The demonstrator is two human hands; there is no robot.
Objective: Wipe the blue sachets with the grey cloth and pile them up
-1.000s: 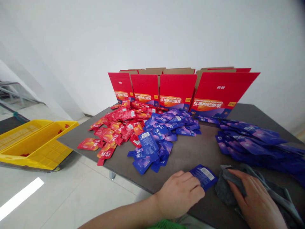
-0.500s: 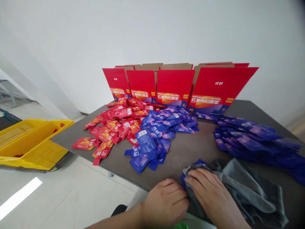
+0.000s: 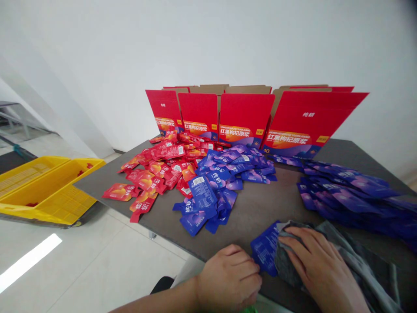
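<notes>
A blue pouch [image 3: 265,250] lies flat near the table's front edge, its printed back facing up. Curled at its near left corner, my left hand [image 3: 230,276] is closed on it; the fingertips are hidden. My right hand [image 3: 321,263] presses a bunched grey cloth [image 3: 288,263] over the right part of the same pouch. The cloth's loose end trails off to the right under my wrist. Farther back are a heap of blue pouches [image 3: 218,178] and, left of it, a heap of red pouches [image 3: 151,176].
Several open red cartons [image 3: 246,115] stand in a row along the back of the dark table [image 3: 257,202], close to the white wall. A long pile of blue pouches [image 3: 345,191] lies at the right. Yellow crates [image 3: 70,191] with a few red pieces sit low at the left.
My right hand and the cloth have slid to the right, uncovering more of the blue pouch. My left hand has stayed nearly in place. The view has shifted slightly.
</notes>
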